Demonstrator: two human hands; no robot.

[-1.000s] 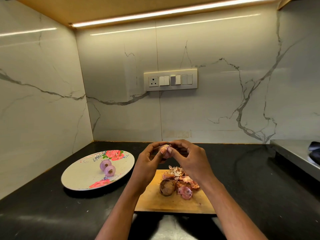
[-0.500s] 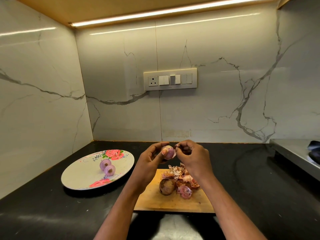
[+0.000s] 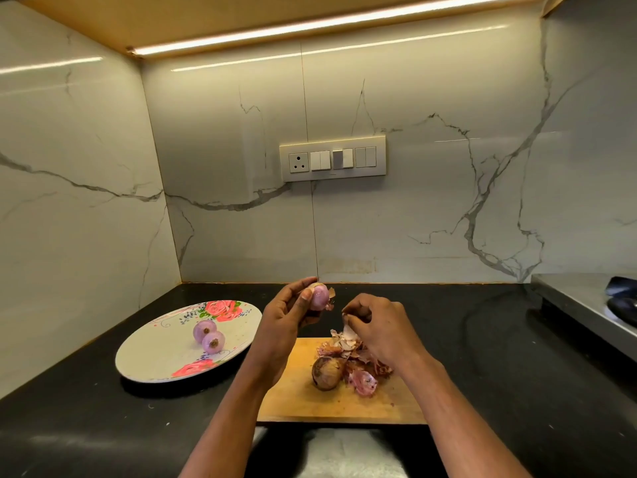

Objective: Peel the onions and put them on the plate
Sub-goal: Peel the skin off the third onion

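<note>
- A small onion is held up above the worktop by the left hand; the grip is clamped on it, thumb at the front and fingers curled behind, presumably so that the skin stays reachable from the other side.
- A scrap of dry skin is seen sticking out at the onion's right side, so the peeling is judged nearly, but not fully, done.
- A strip of papery peel is pinched in the right hand, fingers drawn together on it, just above the heap of peelings; it is judged to be held there for dropping onto the heap.
- The heap is kept on the wooden cutting board, seemingly so that the waste is gathered in one place.
- One unpeeled onion, brown-skinned, lies on the board touching the peelings, within easy reach for the next round.
- Two peeled onions lie touching each other near the middle of the floral plate, which is set to the left of the board, near it.
- The worktop is black, glossy stone, with a few specks visible.
- White veined marble-look walls form a corner behind; a switch panel with a socket is mounted on the back wall.
- A light strip runs under a wooden shelf overhead; a steel surface is partly seen at far right.
</note>
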